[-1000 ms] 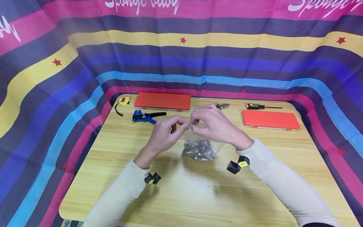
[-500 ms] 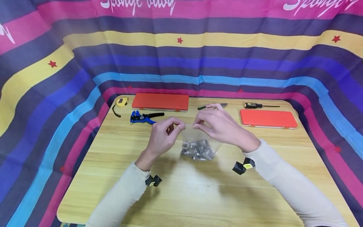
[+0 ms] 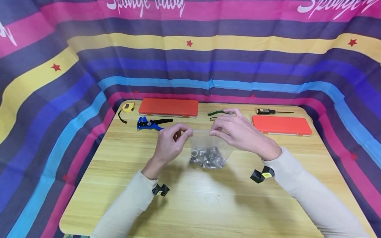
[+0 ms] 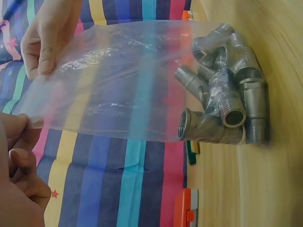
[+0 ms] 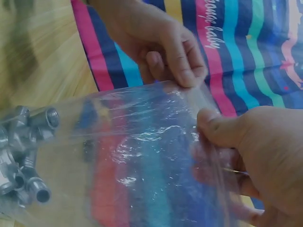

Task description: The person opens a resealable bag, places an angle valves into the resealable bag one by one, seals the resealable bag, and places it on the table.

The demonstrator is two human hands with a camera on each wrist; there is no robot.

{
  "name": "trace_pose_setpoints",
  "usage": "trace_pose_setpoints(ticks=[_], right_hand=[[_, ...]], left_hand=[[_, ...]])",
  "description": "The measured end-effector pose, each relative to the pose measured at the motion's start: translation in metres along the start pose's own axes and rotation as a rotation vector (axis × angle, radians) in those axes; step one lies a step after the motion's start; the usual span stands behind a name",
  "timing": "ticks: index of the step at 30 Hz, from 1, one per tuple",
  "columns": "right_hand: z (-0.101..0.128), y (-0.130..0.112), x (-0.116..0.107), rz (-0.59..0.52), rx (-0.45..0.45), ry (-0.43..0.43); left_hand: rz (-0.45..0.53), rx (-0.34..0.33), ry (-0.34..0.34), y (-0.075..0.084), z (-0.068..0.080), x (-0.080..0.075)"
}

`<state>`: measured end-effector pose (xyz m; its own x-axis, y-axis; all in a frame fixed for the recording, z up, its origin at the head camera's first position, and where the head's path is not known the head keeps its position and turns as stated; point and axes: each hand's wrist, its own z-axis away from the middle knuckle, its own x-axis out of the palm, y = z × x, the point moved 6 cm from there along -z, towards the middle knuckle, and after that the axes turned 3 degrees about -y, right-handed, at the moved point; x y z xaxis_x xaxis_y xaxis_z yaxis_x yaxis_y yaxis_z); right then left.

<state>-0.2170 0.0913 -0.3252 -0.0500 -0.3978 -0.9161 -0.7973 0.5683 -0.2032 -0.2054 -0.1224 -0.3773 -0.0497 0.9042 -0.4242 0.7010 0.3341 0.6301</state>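
A clear plastic bag [image 3: 205, 145] [image 4: 123, 80] [image 5: 142, 156] holds several grey metal pipe fittings [image 3: 206, 157] [image 4: 222, 104] [image 5: 21, 156], which rest on the wooden table [image 3: 193, 205]. My left hand [image 3: 172, 140] [image 4: 19, 156] pinches the bag's top edge at its left end. My right hand [image 3: 235, 132] [image 5: 251, 156] pinches the same edge at its right end. The top strip of the bag is stretched between the two hands above the table.
Two orange flat cases [image 3: 168, 107] [image 3: 281, 125] lie at the back of the table. A yellow tape measure [image 3: 128, 107], a blue wire stripper [image 3: 150, 123], green-handled pliers [image 3: 218, 113] and a screwdriver [image 3: 272, 111] lie near them. Striped cloth [image 3: 190, 59] surrounds the table.
My right hand has slid to the right along the bag's top edge, away from the left hand. The left hand has stayed in place.
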Motion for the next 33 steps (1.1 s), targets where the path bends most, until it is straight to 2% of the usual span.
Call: trace_pose_setpoints(ticks=[3, 7, 11, 17, 22, 28, 33], right_hand=[[0.003, 0.000, -0.001, 0.013, -0.033, 0.011], [0.006, 0.001, -0.003, 0.061, -0.068, 0.069], [0.014, 0.008, -0.005, 0.069, -0.045, 0.090], [0.028, 0.019, -0.008, 0.031, -0.026, 0.041], [0.035, 0.023, -0.010, 0.050, -0.026, 0.068], [0.047, 0.035, -0.010, -0.028, 0.028, 0.030], [0.061, 0.044, -0.013, -0.068, 0.082, 0.130]], left_hand=[[-0.004, -0.005, 0.004, -0.001, 0.000, -0.001], [-0.002, -0.005, 0.008, -0.001, 0.001, -0.001], [0.012, -0.005, 0.019, -0.003, 0.001, -0.001], [0.018, -0.016, 0.034, -0.007, 0.002, -0.003], [0.007, -0.026, 0.029, -0.007, 0.003, -0.004], [0.013, -0.063, 0.052, -0.013, 0.006, -0.007], [0.029, -0.075, 0.059, -0.015, 0.006, -0.009]])
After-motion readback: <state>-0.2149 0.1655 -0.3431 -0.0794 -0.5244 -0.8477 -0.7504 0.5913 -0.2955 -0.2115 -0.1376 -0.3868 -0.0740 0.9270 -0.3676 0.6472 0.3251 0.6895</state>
